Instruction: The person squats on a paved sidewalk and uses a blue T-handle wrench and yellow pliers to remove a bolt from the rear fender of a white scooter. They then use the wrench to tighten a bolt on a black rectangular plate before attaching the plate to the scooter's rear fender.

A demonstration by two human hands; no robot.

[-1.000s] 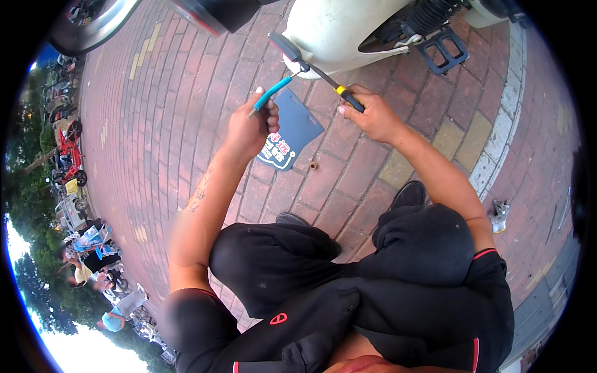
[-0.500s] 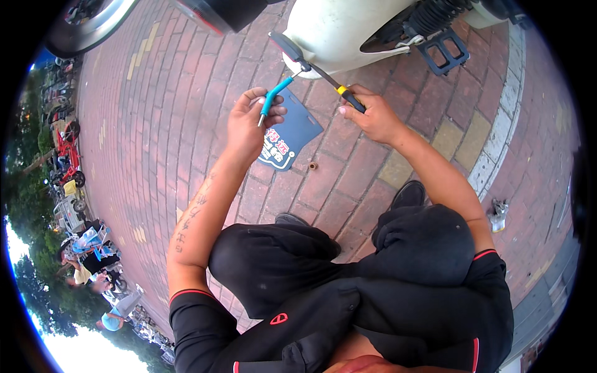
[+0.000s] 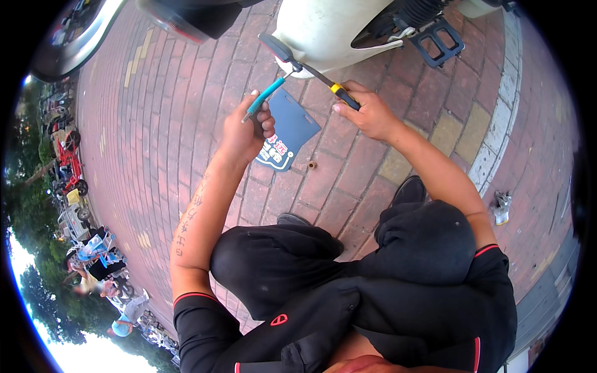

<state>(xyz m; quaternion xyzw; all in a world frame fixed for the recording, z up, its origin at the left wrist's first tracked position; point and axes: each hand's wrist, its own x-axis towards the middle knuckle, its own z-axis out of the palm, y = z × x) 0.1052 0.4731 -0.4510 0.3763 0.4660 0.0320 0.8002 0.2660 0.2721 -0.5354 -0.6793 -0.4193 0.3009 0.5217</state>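
My left hand (image 3: 244, 133) is closed round a teal-handled tool (image 3: 264, 98) with a bent grip, its thin metal shaft pointing up and right. In my right hand (image 3: 372, 115) is a tool with a black-and-yellow grip (image 3: 339, 91) and a dark metal shank. Both tools meet at the fastener on the back of a dark oval reflector (image 3: 275, 48). The reflector sits by the lower end of a white vehicle fender (image 3: 311, 37). Below the tools, a blue-grey mudflap (image 3: 293, 121) with printing lies on the bricks, partly behind my left hand.
A small brown ring-shaped part (image 3: 312, 165) lies on the brick paving near my shoes. A black pedal (image 3: 438, 43) sticks out at upper right. Crumpled litter (image 3: 501, 207) lies farther right. Parked bikes and people are at far left.
My left hand has turned the teal-handled tool so its near end swings left, and its fingers have curled in more. The right hand stays on its grip.
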